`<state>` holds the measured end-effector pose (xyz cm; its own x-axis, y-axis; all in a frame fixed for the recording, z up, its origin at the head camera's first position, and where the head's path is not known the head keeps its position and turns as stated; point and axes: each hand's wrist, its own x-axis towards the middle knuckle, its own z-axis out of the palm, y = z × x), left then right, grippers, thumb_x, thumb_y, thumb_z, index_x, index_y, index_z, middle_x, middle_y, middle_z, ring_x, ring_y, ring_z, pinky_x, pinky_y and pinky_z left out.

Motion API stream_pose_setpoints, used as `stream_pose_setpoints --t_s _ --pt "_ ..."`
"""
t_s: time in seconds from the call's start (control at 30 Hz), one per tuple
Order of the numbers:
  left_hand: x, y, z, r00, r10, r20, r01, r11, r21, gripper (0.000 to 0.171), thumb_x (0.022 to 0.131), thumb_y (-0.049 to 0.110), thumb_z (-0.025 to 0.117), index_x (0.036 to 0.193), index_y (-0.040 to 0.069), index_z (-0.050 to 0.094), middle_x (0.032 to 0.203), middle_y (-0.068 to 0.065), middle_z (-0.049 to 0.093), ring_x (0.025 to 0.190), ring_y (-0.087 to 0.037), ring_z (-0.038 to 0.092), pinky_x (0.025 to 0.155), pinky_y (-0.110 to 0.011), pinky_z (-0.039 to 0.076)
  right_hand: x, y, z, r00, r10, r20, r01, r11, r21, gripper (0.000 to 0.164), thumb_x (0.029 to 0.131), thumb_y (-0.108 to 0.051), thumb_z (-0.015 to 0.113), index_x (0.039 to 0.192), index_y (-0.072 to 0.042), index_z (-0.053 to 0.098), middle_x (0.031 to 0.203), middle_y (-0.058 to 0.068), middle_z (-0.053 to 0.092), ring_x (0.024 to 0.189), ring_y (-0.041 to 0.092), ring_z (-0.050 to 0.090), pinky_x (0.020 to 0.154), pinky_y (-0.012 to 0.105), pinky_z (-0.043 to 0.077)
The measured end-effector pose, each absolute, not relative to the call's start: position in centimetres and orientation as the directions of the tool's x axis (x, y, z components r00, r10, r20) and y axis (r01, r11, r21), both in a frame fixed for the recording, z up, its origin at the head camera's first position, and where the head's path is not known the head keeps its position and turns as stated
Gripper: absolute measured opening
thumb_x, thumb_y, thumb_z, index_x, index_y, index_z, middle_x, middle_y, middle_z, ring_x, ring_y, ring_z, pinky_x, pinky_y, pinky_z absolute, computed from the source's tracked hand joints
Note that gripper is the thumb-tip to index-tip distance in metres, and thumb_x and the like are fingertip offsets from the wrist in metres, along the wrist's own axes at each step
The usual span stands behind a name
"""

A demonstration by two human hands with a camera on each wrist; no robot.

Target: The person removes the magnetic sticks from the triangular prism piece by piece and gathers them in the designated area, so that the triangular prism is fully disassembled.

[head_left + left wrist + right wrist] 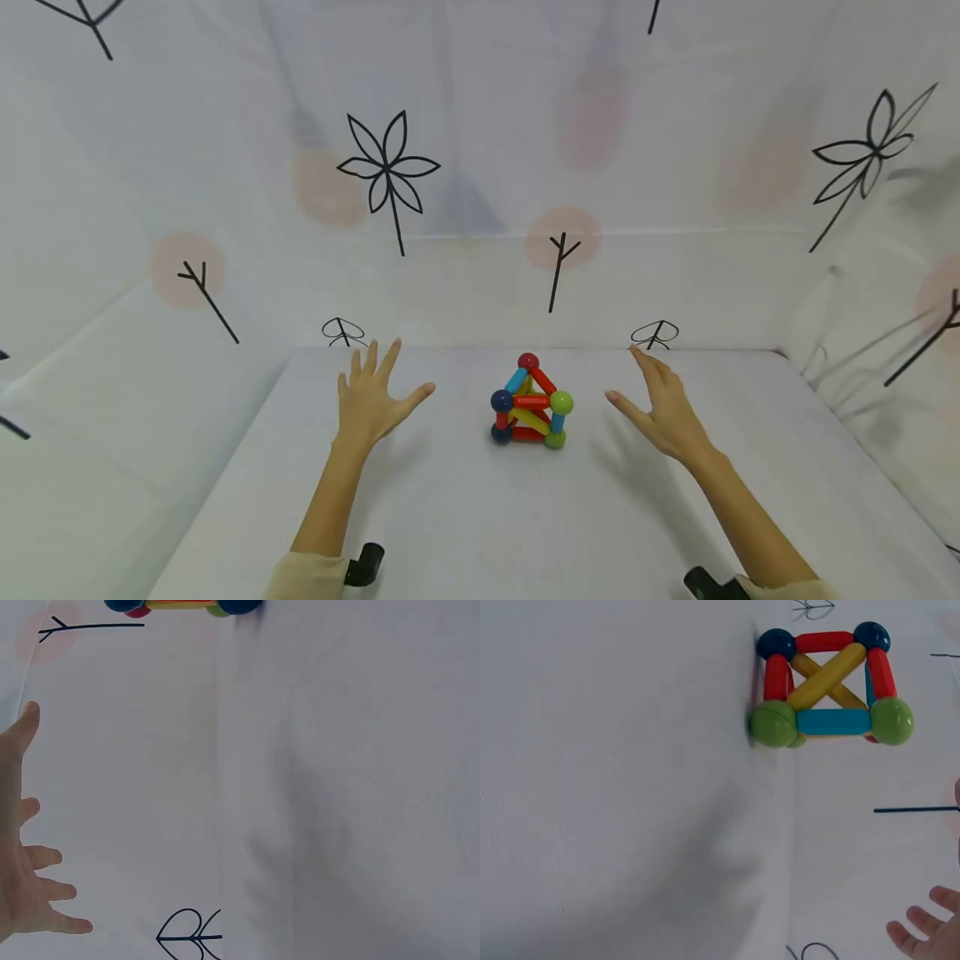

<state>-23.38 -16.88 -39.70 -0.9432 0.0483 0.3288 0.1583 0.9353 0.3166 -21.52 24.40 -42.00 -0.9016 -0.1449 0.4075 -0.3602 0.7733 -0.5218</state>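
Observation:
A small house-shaped frame of toy rods and balls (532,402) stands upright on the white table. Red, blue and yellow rods join its navy, green and red balls; two yellow rods cross on the side seen in the right wrist view. To its left my left hand (367,404) hovers with fingers spread and thumb pointing toward the toy, apart from it. On the other side my right hand (663,408) is raised too, its fingers extended and holding nothing. At the top of the left wrist view only the toy's lower part (180,604) shows.
White cloth walls (480,283) with printed flowers, twigs and pale orange dots enclose the table (480,517) at the back and sides. Black wrist cameras (365,565) sit at both cuffs. Shadows of the hands fall on the tabletop.

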Motion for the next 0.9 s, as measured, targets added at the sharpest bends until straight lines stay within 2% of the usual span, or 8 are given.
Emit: stream_pose_setpoints --t_s 0.23,0.37,0.57,0.73,0.9 --pt "-23.2 -14.7 -40.7 -0.932 0.068 0.357 0.235 0.862 0.450 0.084 0.079 0.064 0.059 0.147 0.021 0.034 0.141 -0.018 0.044 0.126 -0.040 0.043 0.095 -0.059 0.039 -21.5 23.1 -42.6 -0.917 -0.157 0.366 -0.361 0.714 -0.600 0.071 0.091 -0.032 0.060 0.146 -0.004 0.027 0.135 0.028 0.041 0.115 0.043 0.046 0.080 0.056 0.048" --pt "-23.1 -13.2 -41.1 -0.932 0.077 0.354 0.267 0.807 0.527 0.081 0.080 0.062 0.060 0.145 0.019 0.038 0.132 -0.016 0.054 0.115 -0.037 0.055 0.088 -0.054 0.046 -21.7 22.3 -43.0 -0.914 -0.160 0.372 -0.377 0.671 -0.638 0.068 0.091 -0.029 0.061 0.145 -0.003 0.030 0.132 0.026 0.046 0.111 0.041 0.051 0.080 0.053 0.050" --pt "-23.3 -11.0 -41.8 -0.920 0.143 0.364 0.346 0.733 0.586 0.073 0.081 0.056 0.062 0.140 0.018 0.045 0.122 -0.013 0.062 0.106 -0.033 0.060 0.085 -0.050 0.049 -21.9 20.9 -43.3 -0.917 -0.163 0.365 -0.382 0.627 -0.679 0.065 0.090 -0.029 0.063 0.144 -0.006 0.035 0.127 0.023 0.052 0.106 0.037 0.055 0.079 0.049 0.051" --pt "-23.6 -9.5 -42.4 -0.906 0.208 0.367 0.408 0.656 0.635 0.067 0.082 0.050 0.065 0.138 0.016 0.049 0.122 -0.014 0.061 0.103 -0.031 0.062 0.083 -0.045 0.051 -22.1 20.1 -43.7 -0.918 -0.178 0.353 -0.385 0.608 -0.695 0.062 0.089 -0.026 0.064 0.142 -0.006 0.038 0.124 0.023 0.055 0.105 0.037 0.056 0.077 0.045 0.051" --pt "-23.7 -8.2 -42.8 -0.895 0.258 0.365 0.445 0.589 0.674 0.062 0.084 0.044 0.066 0.134 0.010 0.052 0.120 -0.016 0.062 0.100 -0.030 0.063 0.081 -0.044 0.052 -22.3 19.5 -44.3 -0.916 -0.192 0.353 -0.395 0.583 -0.710 0.058 0.088 -0.025 0.065 0.138 -0.006 0.043 0.119 0.022 0.059 0.102 0.038 0.058 0.076 0.043 0.053"
